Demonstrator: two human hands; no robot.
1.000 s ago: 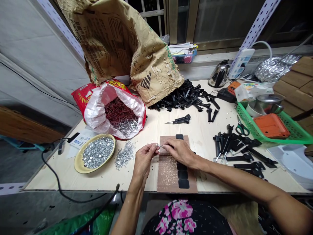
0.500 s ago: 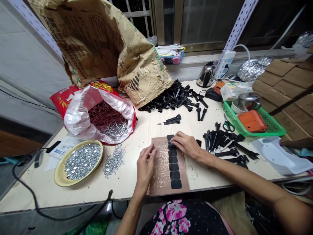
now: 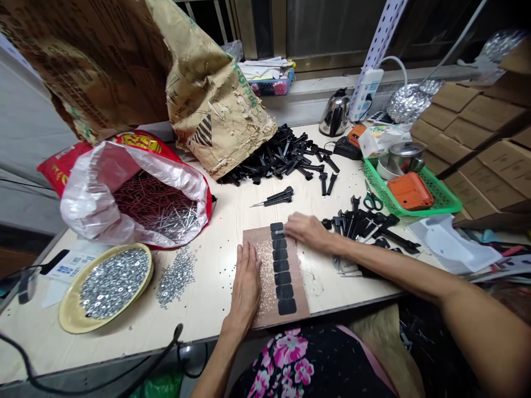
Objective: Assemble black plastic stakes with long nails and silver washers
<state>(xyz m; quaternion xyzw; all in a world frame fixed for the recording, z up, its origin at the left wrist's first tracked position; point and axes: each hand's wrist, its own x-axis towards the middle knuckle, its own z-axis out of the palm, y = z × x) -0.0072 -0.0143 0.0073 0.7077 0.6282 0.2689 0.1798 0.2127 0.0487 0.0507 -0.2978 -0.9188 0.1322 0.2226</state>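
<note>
My left hand (image 3: 245, 282) lies flat along the left edge of a brown board (image 3: 259, 235), fingers stretched out and nothing in them. A column of black rounded-square patches (image 3: 283, 278) runs down the board, with pale worn specks to its left. My right hand (image 3: 309, 231) is beside the upper patches, at the board's right edge. Its fingers are smeared by motion, so what they hold, if anything, cannot be made out. A small light mark shows on an upper patch (image 3: 279, 234) near those fingertips. Beyond the board lie black plastic pieces with thin metal points (image 3: 279, 197).
A yellow bowl (image 3: 66, 315) of metal washers and a loose pile of small metal pieces (image 3: 177, 276) sit left. Behind are a red-and-white sack (image 3: 89, 182) of nails and a paper sack (image 3: 219, 110). Black parts (image 3: 365, 221), scissors (image 3: 372, 200) and a green basket (image 3: 440, 207) stand right.
The view has shifted, so most things appear further left. My left hand has flattened onto the board's edge. My right hand has moved slightly right from the patches, its fingers now blurred.
</note>
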